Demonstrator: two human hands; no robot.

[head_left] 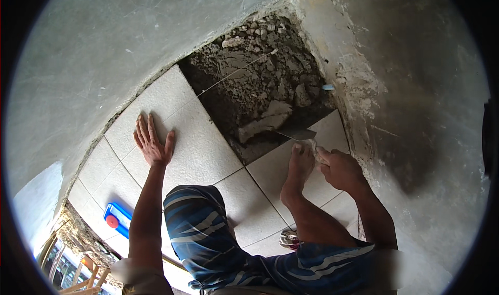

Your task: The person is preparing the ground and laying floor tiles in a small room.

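My left hand (154,145) rests with fingers spread on a white textured floor tile (202,144). My right hand (338,167) is closed round the handle of a metal trowel (299,134), whose blade sits at the near edge of an untiled patch of rough, dark grey mortar (260,74). A thin string (239,68) crosses that patch. My bare foot (299,167) stands on a tile just left of my right hand, under the trowel.
Grey plastered walls (88,45) border the floor. A blue plastic object with a red round part (121,219) lies at the left. A small pale blue piece (327,87) sits by the right wall. A crumpled bundle (288,239) lies near my leg; wooden pieces (88,282) show at lower left.
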